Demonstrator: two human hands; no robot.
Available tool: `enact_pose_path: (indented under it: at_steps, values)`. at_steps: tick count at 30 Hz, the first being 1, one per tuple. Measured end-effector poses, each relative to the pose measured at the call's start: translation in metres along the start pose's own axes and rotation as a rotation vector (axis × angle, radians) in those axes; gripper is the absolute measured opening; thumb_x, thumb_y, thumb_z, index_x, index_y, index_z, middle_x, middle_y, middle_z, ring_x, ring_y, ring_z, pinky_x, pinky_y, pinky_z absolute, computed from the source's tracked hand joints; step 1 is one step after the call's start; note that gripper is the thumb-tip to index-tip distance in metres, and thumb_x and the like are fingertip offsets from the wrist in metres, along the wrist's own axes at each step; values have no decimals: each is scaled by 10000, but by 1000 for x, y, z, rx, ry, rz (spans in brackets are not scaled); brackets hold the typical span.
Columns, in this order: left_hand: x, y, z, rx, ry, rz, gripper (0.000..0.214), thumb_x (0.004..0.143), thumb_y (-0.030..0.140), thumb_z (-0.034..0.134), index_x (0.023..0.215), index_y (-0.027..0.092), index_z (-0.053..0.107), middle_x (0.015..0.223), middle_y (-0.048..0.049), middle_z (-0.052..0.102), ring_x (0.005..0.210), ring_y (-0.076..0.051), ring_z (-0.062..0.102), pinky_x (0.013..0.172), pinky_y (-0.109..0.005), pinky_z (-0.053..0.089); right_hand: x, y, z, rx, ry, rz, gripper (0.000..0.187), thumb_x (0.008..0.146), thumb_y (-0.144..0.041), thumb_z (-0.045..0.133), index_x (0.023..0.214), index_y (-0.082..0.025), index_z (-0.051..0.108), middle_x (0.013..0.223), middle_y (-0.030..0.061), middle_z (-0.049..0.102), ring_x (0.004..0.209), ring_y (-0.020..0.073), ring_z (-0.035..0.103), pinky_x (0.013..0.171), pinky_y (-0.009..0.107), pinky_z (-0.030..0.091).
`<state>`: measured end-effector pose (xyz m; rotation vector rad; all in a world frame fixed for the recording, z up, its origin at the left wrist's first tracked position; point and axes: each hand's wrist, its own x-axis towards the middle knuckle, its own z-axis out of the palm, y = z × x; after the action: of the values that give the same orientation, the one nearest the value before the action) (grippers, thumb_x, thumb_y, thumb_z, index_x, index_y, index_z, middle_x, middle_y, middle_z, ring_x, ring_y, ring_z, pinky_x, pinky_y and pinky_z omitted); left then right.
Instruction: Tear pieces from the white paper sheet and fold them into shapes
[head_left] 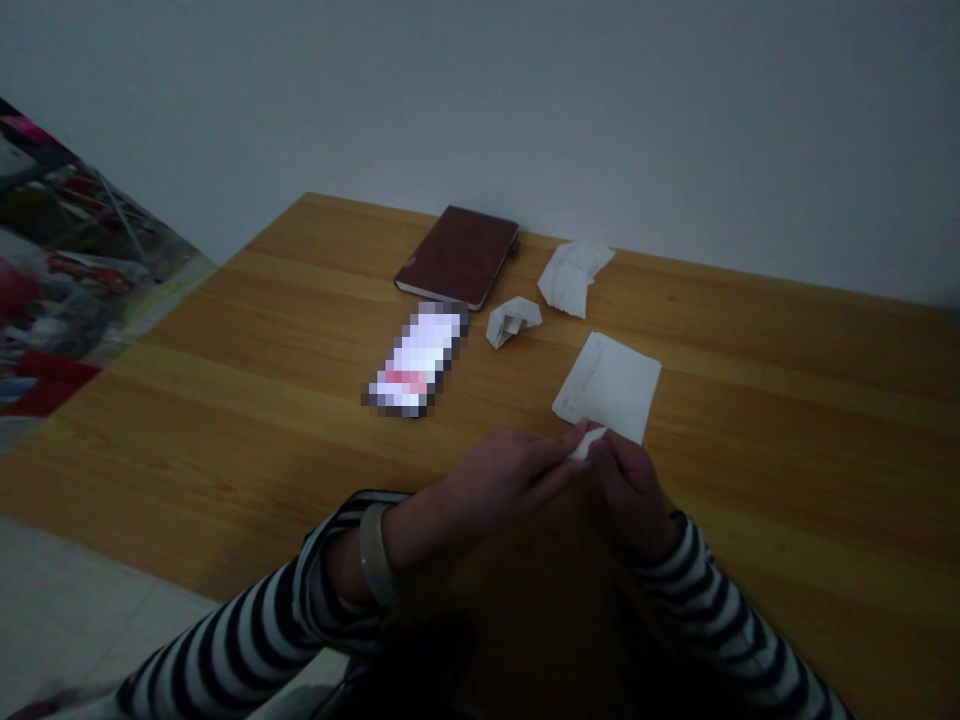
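Note:
A small folded piece of white paper (588, 444) is pinched between my two hands, above the near part of the wooden table. My left hand (510, 478) reaches in from the left with its fingers closed on one end of the paper. On the other end, the thumb and fingers of my right hand (630, 490) press together. Just beyond my hands lies a flat white sheet (611, 385) with faint print along its left edge. Farther back sit a folded paper shape (514, 320) and a fanned stack of folded white paper pieces (574, 277).
A dark red notebook (461, 255) lies near the back of the wooden table (787, 400). A phone (418, 358) with a lit, blurred-out screen is in front of it. A pale wall (525, 110) stands behind. Mixed clutter (60, 270) shows on the far left.

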<state>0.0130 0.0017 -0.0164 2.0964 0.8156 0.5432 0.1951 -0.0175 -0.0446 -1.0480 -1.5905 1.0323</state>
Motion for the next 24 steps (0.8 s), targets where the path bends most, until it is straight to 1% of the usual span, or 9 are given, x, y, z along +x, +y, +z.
enact_pose_path:
  at_steps: [3,7,12,14,16,18,21,22,24]
  values:
    - [1,3,-3,-57,-13,10,379,1008,336,396,1271,142,588,996,-98,734,838,-191,686,752,-293,516,-1,0,0,-38,0,-19,283,998,-323,407,784,-208,551,707,-9,570,658,137,534,623,251,451]
    - [3,7,-8,-75,-55,29,370,1016,339,373,1217,142,614,920,-76,730,767,-166,668,711,-268,504,-2,-1,-2,-57,-18,-60,280,999,-317,395,788,-210,547,732,-1,573,676,142,546,635,256,458]
    - [3,8,-14,75,-87,10,383,1023,331,333,1236,159,601,960,-79,735,795,-175,683,723,-276,508,-1,-1,-3,-68,-59,-87,238,992,-237,396,847,-207,581,771,2,600,713,134,562,676,246,465]
    - [3,7,-15,151,-111,1,387,1022,336,321,1245,173,593,930,-74,738,758,-177,682,698,-280,510,-1,-2,-3,-94,-50,-84,232,984,-215,396,868,-199,595,779,8,615,716,134,571,676,247,469]
    - [3,6,-14,255,-134,-1,380,1017,335,334,1278,176,561,881,-74,735,700,-180,672,650,-282,505,-2,-3,-3,-157,-23,-90,235,968,-203,398,863,-183,607,768,22,627,699,143,583,654,260,472]
    - [3,5,-12,408,-161,11,341,1003,287,380,1272,154,543,879,-85,726,697,-189,663,624,-286,496,-3,-4,-4,-308,26,-109,218,934,-202,433,808,-170,608,716,35,620,655,161,578,615,286,462]
    - [2,3,-10,569,-151,23,217,973,192,431,1099,123,593,903,-99,698,755,-199,649,645,-295,483,-3,-4,-5,-568,125,-111,163,889,-210,497,794,-160,619,729,65,640,687,201,602,642,336,471]
    - [2,3,-10,557,-116,4,193,972,195,434,1022,127,608,883,-91,686,751,-195,639,647,-295,475,-3,-5,-5,-593,162,-92,153,891,-217,505,819,-161,628,755,71,657,707,207,618,658,344,481]
    - [3,2,-11,379,-27,-67,237,986,254,423,900,142,614,810,-61,658,712,-173,613,636,-283,460,-2,-6,-4,-487,230,0,155,913,-254,506,877,-175,635,755,56,675,670,188,640,624,321,502]
